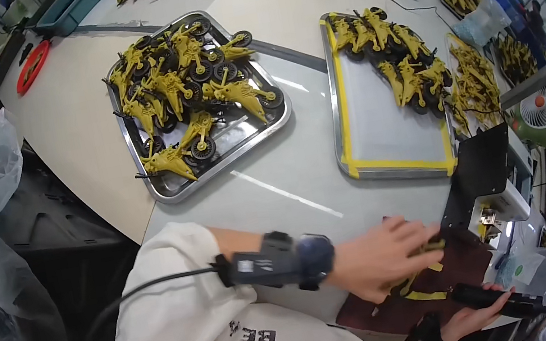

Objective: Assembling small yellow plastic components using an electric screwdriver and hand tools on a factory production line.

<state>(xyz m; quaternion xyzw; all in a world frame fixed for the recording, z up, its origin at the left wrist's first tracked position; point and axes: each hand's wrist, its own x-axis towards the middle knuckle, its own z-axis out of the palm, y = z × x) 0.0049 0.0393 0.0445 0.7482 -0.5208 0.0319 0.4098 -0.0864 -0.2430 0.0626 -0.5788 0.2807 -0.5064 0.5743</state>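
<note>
My left hand (389, 256) is over a dark red mat (468, 260), its fingers bent round a yellow part (435, 245) that they mostly cover. The hand is slightly blurred. Lower right, my right hand (476, 321) is closed round a black, rod-shaped power screwdriver (499, 299) with a cord at its end. Ahead of my left arm, a metal tray (241, 154) bears a heap of yellow toy motorcycles (160, 92) with black wheels. A second tray (396, 141), edged with yellow tape and lined in white, has several more toy motorcycles (410, 77) along its far and right sides.
Beside the mat stands a small white machine (502, 207) with a black panel (484, 166). A green fan (542, 112) and piles of yellow parts (473, 80) are at the right. At the left are a red ring-shaped dish (34, 68) and a plastic-draped black bin (68, 228).
</note>
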